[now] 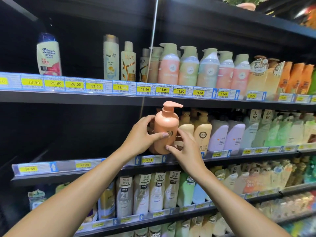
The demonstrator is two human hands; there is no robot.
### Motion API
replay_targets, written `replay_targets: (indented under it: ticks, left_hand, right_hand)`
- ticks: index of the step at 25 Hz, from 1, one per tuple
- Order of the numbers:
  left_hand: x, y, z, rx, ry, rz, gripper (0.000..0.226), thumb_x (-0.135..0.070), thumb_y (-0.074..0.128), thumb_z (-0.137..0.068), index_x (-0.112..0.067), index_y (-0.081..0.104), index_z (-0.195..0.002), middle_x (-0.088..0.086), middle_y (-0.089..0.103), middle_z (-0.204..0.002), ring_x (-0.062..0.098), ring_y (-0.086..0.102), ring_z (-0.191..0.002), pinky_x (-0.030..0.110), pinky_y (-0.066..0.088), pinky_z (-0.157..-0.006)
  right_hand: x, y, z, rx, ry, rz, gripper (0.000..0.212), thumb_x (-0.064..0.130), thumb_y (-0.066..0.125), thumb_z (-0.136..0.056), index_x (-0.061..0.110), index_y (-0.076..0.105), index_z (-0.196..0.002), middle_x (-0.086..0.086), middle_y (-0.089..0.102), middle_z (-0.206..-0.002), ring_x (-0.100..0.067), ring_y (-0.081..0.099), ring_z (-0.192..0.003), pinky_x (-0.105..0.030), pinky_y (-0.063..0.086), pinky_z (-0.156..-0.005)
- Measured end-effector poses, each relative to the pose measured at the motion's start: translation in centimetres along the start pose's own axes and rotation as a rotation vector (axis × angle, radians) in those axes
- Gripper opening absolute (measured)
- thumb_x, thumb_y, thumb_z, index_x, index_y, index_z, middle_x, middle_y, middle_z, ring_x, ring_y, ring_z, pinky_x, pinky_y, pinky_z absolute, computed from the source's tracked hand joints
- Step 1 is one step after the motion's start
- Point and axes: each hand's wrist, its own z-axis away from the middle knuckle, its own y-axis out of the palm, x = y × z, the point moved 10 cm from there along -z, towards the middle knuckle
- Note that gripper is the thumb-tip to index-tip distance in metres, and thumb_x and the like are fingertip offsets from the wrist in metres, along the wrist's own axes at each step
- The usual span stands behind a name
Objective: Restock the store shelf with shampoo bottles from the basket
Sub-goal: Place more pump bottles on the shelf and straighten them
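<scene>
Bottle upright, spout pointing right, both hands gripping

The middle shelf is bare and dark along its whole left part — open room for a hand to reach deep. That gap ends at an orange pump bottle standing at the shelf's front edge, with cream pump bottles packed just beside it on the right, then lilac bottles. The upper shelf hangs close overhead — its left stretch is open too, between a lone white bottle and a Pantene bottle.
</scene>
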Motion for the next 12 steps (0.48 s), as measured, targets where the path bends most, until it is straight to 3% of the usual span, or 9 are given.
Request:
replay_targets:
  ticks: [2,4,9,12]
  left_hand:
    - [0.4,0.2,-0.4,-0.001,-0.006,-0.004,0.063,-0.051,0.085,-0.078,-0.032,0.059,-0.132,-0.013,0.061,-0.124,0.006,0.064,-0.105,0.036,0.058,-0.091]
    - [1.0,0.4,-0.7,0.000,-0.016,-0.016,0.068,-0.055,0.085,-0.077,-0.031,0.059,-0.135,-0.011,0.061,-0.127,0.009,0.064,-0.107,0.040,0.059,-0.092]
    - [2.2,1.2,-0.9,0.032,-0.032,-0.037,0.084,-0.071,0.078,-0.068,-0.033,0.055,-0.139,-0.008,0.061,-0.132,0.013,0.061,-0.115,0.045,0.057,-0.096]
    - [2.9,1.7,-0.8,0.052,-0.046,-0.039,0.079,-0.067,0.080,-0.071,-0.033,0.056,-0.138,-0.009,0.061,-0.130,0.013,0.062,-0.115,0.045,0.057,-0.097]
  right_hand:
    - [-0.4,0.2,-0.2,-0.011,0.011,0.016,0.065,0.026,0.083,-0.080,0.030,0.056,-0.139,0.008,0.059,-0.120,0.003,0.061,-0.101,-0.028,0.056,-0.086]
    - [-0.7,0.4,-0.3,-0.019,0.011,0.033,0.064,0.029,0.083,-0.078,0.032,0.056,-0.136,0.011,0.060,-0.116,-0.002,0.063,-0.101,-0.035,0.057,-0.087]
    - [-0.9,0.5,0.1,-0.061,0.020,0.138,0.056,0.030,0.084,-0.079,0.032,0.057,-0.129,0.013,0.066,-0.106,-0.006,0.063,-0.092,-0.032,0.055,-0.080]
    - [-1.4,0.8,0.4,-0.056,0.035,0.149,0.053,0.032,0.083,-0.080,0.032,0.058,-0.126,0.013,0.069,-0.108,-0.005,0.064,-0.094,-0.031,0.056,-0.081]
